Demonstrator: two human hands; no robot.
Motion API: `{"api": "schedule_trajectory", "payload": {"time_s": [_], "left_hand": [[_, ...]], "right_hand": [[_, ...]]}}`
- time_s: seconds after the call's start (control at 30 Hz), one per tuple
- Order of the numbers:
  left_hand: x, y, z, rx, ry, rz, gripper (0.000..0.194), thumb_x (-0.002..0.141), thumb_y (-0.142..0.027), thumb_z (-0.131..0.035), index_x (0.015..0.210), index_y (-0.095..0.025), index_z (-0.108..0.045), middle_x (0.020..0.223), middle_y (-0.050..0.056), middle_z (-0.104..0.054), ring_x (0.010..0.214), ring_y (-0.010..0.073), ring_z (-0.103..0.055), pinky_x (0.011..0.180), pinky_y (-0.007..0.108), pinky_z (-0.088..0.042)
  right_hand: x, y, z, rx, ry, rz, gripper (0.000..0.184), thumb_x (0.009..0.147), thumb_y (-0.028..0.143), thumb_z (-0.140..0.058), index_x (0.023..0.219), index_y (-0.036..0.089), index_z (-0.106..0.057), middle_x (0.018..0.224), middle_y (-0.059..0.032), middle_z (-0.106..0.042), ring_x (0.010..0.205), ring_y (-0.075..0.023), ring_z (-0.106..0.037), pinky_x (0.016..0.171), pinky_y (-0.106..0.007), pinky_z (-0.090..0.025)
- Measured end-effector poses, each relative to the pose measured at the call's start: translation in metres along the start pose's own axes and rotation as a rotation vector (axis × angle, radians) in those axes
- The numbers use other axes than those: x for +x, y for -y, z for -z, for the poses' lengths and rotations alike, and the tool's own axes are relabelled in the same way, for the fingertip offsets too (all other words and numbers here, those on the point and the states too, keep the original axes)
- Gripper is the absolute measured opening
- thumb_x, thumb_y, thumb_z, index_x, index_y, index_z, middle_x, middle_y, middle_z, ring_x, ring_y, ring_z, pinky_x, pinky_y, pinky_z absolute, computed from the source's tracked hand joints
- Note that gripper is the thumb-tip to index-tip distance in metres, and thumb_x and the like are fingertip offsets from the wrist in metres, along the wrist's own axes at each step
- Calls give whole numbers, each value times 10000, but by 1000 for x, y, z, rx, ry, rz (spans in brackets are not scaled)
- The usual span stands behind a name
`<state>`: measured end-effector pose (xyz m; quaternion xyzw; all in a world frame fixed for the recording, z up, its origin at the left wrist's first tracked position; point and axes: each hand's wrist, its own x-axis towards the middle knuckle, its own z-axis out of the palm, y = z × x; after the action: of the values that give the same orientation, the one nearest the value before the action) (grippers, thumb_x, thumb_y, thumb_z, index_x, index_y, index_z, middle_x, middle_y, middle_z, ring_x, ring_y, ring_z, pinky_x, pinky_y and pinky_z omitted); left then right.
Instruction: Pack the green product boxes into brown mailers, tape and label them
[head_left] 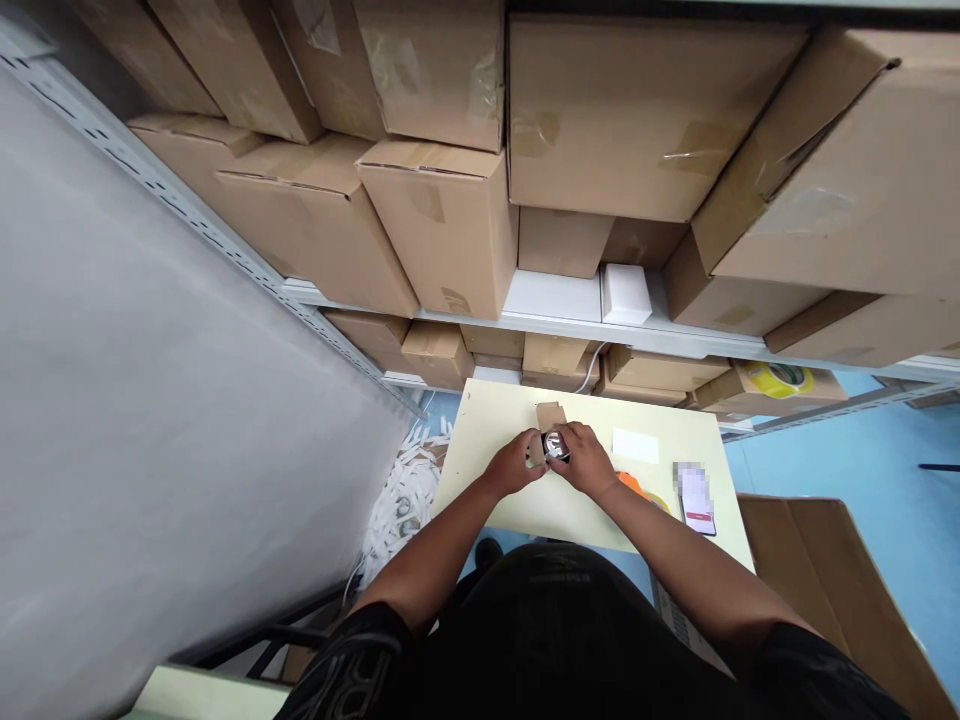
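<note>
Over the pale yellow table, my two hands meet at a small brown cardboard box whose flap stands up on the far side. My left hand is closed around the box's left side. In the fingers of my right hand is a small dark object with a round shiny face; its exact kind does not show. This object sits at or partly in the box opening; I cannot tell how deep. Near my right forearm lie an orange item and a roll of tape, partly covered by the arm.
A white card and a phone lie on the table's right. Shelves ahead hold cardboard boxes, a white box and yellow tape. White paper strips cover the floor left; a large carton stands right.
</note>
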<state>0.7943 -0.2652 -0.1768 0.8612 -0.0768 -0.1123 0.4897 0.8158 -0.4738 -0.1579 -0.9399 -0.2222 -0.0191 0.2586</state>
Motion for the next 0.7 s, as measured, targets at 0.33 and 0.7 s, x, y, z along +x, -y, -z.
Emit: {"api": "schedule_trajectory", "payload": {"time_s": [0.33,0.7], "left_hand": [[1,1,-3,-11,-4,-4,705,749,-265,-789,1388,-234,-495,1327,96,-660,1080,253,-686,937,389,-576],[-9,2,-11,-133,-51,1,819,737,-253,-827,1460,-234,-442,1442,138,-557,1192,273,-627,937,412,-574]], "right_hand": [[-6,5,0,-178,10,66,366,920,336,-683,1234,151,-647,1300,-179,-650,1135,-328,-572,963,-446,-545],[-36,0,1,51,-37,14,463,979,433,-585,1379,202,-600,1495,-178,-542,1385,-348,-492,1132,-562,-443]]}}
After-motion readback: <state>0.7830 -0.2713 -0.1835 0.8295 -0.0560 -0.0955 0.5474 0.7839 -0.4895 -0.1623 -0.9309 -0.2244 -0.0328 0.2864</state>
